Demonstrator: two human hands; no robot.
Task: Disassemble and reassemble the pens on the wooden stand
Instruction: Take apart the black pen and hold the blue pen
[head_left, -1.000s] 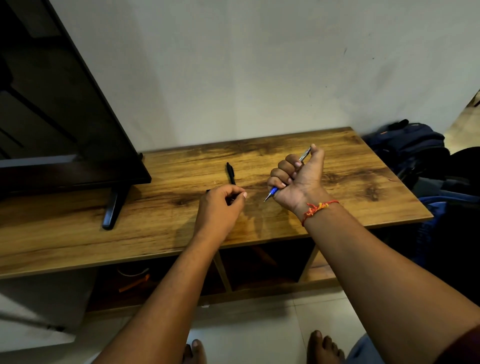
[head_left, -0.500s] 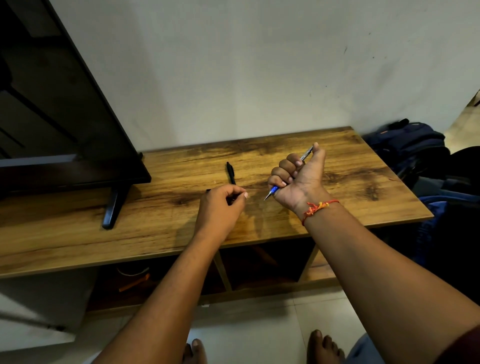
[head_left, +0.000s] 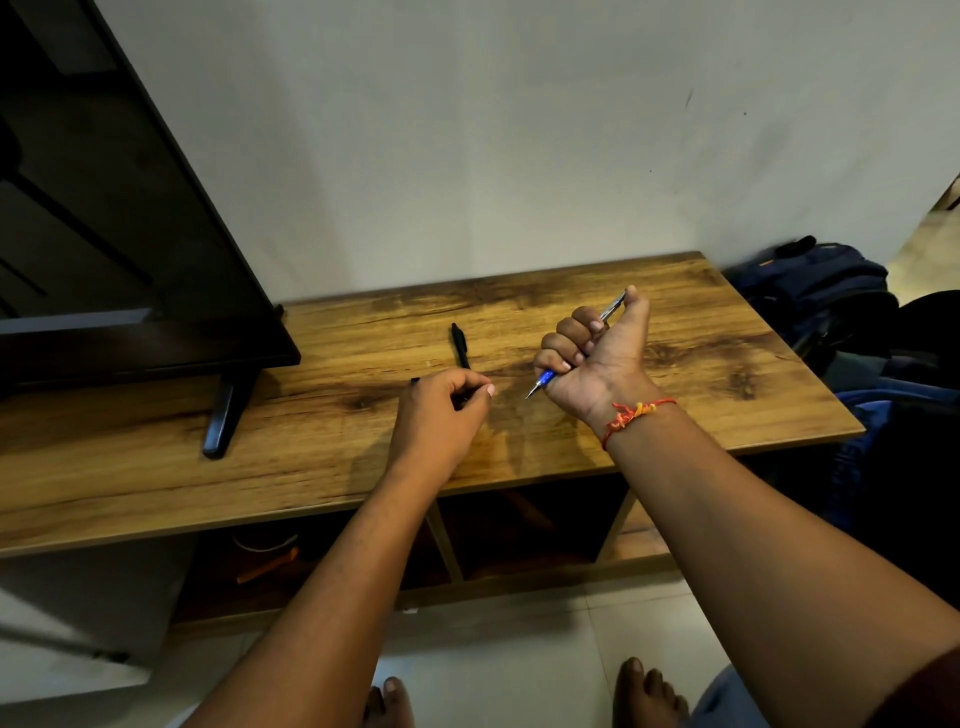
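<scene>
We judge the work far from finished: our right hand (head_left: 597, 358) grips the blue pen (head_left: 545, 378), seemingly whole, in a fist above the wooden stand (head_left: 701, 384), our left hand (head_left: 441, 410) curls round a dark piece (head_left: 414, 381), and the black pen (head_left: 460, 345) lies untouched on the stand.

The fist of the right hand (head_left: 597, 358) hides the middle of the blue pen (head_left: 545, 380); only its tip and silver clip end show. The left hand (head_left: 441, 415) curls over a dark piece (head_left: 414, 381), with too little showing to name it. The hand also covers the near end of the black pen (head_left: 460, 345) on the tabletop (head_left: 701, 374). The television (head_left: 104, 234) is cut off at the left and top edges. The shelf (head_left: 519, 530) below is too dark to read.
</scene>
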